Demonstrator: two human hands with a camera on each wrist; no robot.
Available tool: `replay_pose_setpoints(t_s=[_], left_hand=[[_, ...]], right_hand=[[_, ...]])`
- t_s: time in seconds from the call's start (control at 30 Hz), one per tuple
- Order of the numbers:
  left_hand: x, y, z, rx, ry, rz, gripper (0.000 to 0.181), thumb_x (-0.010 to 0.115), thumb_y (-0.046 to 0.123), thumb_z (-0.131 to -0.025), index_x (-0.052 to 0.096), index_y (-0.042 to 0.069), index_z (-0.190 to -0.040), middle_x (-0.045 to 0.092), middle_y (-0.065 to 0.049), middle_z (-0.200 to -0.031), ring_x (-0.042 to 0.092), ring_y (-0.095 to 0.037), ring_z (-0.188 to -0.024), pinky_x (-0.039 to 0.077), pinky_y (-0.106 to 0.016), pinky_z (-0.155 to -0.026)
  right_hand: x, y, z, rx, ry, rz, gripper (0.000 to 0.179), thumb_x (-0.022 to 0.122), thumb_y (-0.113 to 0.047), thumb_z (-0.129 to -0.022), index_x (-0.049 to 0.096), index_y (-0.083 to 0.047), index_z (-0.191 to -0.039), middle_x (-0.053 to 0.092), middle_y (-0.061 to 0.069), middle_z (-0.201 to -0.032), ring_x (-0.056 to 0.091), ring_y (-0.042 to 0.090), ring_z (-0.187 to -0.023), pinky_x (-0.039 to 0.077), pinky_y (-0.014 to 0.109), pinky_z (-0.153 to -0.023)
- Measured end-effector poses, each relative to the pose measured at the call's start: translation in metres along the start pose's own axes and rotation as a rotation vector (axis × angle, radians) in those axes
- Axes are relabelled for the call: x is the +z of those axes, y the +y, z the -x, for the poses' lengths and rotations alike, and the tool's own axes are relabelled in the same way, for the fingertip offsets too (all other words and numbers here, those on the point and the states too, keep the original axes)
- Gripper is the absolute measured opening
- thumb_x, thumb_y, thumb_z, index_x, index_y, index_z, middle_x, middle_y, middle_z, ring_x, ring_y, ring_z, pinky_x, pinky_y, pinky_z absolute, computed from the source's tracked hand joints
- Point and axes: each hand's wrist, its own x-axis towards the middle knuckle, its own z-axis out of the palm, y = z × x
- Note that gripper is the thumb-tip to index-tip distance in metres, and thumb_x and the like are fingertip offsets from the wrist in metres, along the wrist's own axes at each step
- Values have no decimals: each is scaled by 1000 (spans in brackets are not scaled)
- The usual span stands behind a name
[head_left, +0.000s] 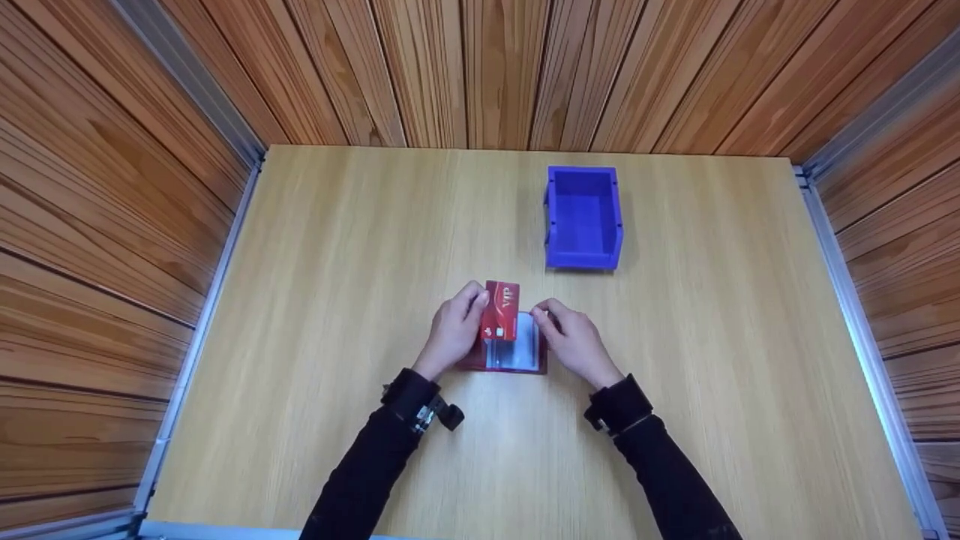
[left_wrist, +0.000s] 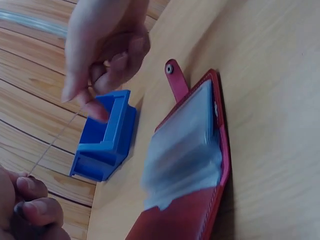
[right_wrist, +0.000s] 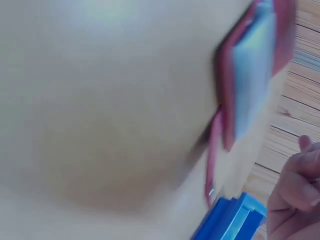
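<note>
My left hand (head_left: 455, 322) pinches a red card (head_left: 501, 309) marked VIP by its left edge, above the table. In the left wrist view the card appears edge-on, as a thin line. Under it an opened red card holder (left_wrist: 175, 215) lies on the table, with clear plastic sleeves (left_wrist: 185, 135) and a snap strap (left_wrist: 176, 80) sticking out. My right hand (head_left: 574, 337) is beside the holder's upper right corner. Its fingers are loosely bent, with a gap between them and the card in the head view, and no held thing shows.
A blue open-fronted bin (head_left: 584, 217) stands behind the holder, to the right. The wooden table (head_left: 337, 247) has metal rails (head_left: 862, 330) along its sides and wood-plank walls (head_left: 502, 75) around it.
</note>
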Motion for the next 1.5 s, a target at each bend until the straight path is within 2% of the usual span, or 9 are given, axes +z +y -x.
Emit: replay_pose_setpoints(t_s=[0.1,0.2,0.33,0.53,0.77,0.93,1.1,1.33,1.5], left_hand=[[8,4,-1,25,-18,14,21,49,28,-110,60,12,-103,53,2,-76,54,-16,-74,40,-30,-70],[14,5,-2,44,-34,20,24,48,30,-111,60,11,-103,51,3,-75,52,-15,-74,39,-28,-69],[18,2,-2,57,-28,-41,27,46,31,-111,59,10,-101,49,5,-73,50,-15,-72,35,-27,-65],[14,-10,-1,118,28,-195,28,44,26,-111,55,9,-92,41,5,-67,45,-17,-64,32,-29,-60],[9,-32,5,185,96,-424,26,49,26,-109,54,10,-89,47,1,-62,58,-26,-59,43,-40,-55],[7,-43,11,238,90,-610,23,52,26,-108,56,10,-92,57,-4,-63,61,-26,-57,44,-38,-51],[6,-50,16,284,68,-792,19,57,27,-106,57,9,-101,64,-5,-74,63,-24,-59,47,-37,-52],[9,-61,23,313,52,-875,22,60,29,-105,59,8,-110,73,-8,-94,68,-24,-65,51,-38,-56],[9,-63,26,293,9,-861,21,60,29,-105,57,9,-106,68,-7,-87,61,-21,-58,50,-37,-55]], right_hand=[[2,-5,-4,11,-5,-211,27,52,-26,-110,68,-5,-104,55,3,-73,50,12,-65,41,26,-62],[5,-8,-6,28,-20,-377,24,53,-20,-109,63,-1,-98,51,4,-66,46,10,-58,37,23,-55],[4,-11,-8,47,-8,-477,19,55,-14,-107,59,0,-95,47,-3,-62,43,6,-53,33,20,-49],[-3,-8,-8,53,37,-446,18,56,-10,-106,60,-1,-92,48,-5,-62,44,6,-54,34,20,-50],[-12,-5,-10,67,48,-433,17,57,-10,-106,59,0,-92,48,-5,-62,44,6,-54,39,21,-50],[-20,-4,-14,77,65,-409,17,56,-12,-106,60,0,-95,48,-5,-62,44,6,-54,38,20,-49],[-30,-2,-17,89,88,-382,17,56,-14,-107,62,-1,-98,50,-5,-64,45,7,-57,34,21,-52],[-46,5,-26,102,117,-378,18,54,-14,-108,58,-1,-97,48,-5,-65,43,8,-58,33,21,-53],[-60,11,-33,129,165,-365,20,52,-16,-109,57,0,-96,47,-6,-64,43,6,-57,34,21,-52]])
